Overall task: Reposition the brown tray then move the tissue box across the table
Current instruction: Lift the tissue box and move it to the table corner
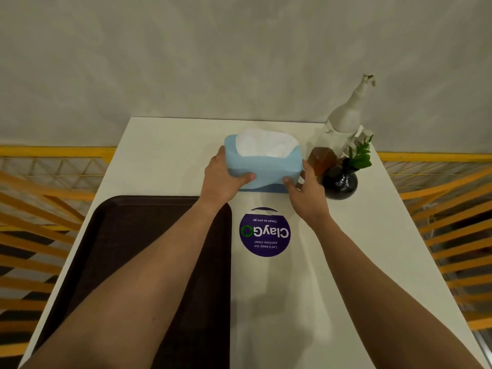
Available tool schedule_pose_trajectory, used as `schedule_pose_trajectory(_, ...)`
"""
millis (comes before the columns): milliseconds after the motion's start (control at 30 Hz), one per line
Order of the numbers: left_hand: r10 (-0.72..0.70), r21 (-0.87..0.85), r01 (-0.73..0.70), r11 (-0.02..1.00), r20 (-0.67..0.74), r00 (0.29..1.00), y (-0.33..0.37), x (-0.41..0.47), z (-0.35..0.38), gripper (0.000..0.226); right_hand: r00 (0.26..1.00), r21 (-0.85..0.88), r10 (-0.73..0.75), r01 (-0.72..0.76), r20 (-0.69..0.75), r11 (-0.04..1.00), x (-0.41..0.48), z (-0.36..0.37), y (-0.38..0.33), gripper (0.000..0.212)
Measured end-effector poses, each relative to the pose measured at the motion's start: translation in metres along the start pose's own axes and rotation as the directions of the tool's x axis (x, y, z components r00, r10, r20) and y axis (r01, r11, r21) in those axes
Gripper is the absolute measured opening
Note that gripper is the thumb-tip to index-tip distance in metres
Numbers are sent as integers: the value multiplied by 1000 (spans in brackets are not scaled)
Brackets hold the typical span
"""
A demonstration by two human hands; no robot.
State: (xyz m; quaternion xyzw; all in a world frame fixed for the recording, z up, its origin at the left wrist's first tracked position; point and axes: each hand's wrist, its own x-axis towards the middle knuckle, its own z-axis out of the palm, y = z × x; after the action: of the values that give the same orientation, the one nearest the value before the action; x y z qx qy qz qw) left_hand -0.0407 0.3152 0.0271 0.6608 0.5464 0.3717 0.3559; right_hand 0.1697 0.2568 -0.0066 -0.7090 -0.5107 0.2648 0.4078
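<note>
- A grey wall [239,54] is at the back, and yellow and orange rails [40,198] run along both sides of a white desk [346,262].
- The left hand [222,179] and the right hand [306,193] form the grip, and it is closed on the blue tissue box [266,169], one hand at each end.
- The left thumb lies on the near side of the box. The right fingers curl around its right end.
- The tissue box sits at the far middle of the desk, between the two hands. White tissue [266,143] puffs out of the hole in its top.
- Just right of the right hand stands a round black vase [340,185] with green leaves [360,155] in it.
- Behind the vase, close to the box's right end, is a small brown thing [322,158]. It is hard to tell what it is.
- Further back stands a tall white bottle shape [346,115]. Its lower part is hard to make out.
- Near to the hands, between the two arms, a round purple sticker [265,233] on the desk says "ClayGo".
- The brown tray [127,249] lies flat under the left arm, on the near left part of the desk. The arm hides part of it, and the picture's bottom edge cuts off its near end.
</note>
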Motion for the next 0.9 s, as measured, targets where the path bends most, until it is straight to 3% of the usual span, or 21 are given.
schedule_pose_trajectory(433,-79,62,81,995,-34,996,-65,17,-124,77,985,-72,-47,60,167,996,1,104,-79,59)
schedule_pose_trajectory(767,-70,75,73,995,-39,997,-121,25,-233,76,975,-61,-72,86,211,994,-21,199,-146,64)
schedule_pose_trajectory(900,-75,70,78,995,-38,996,-140,28,-265,85,975,-87,-107,126,195,988,-25,228,-166,68)
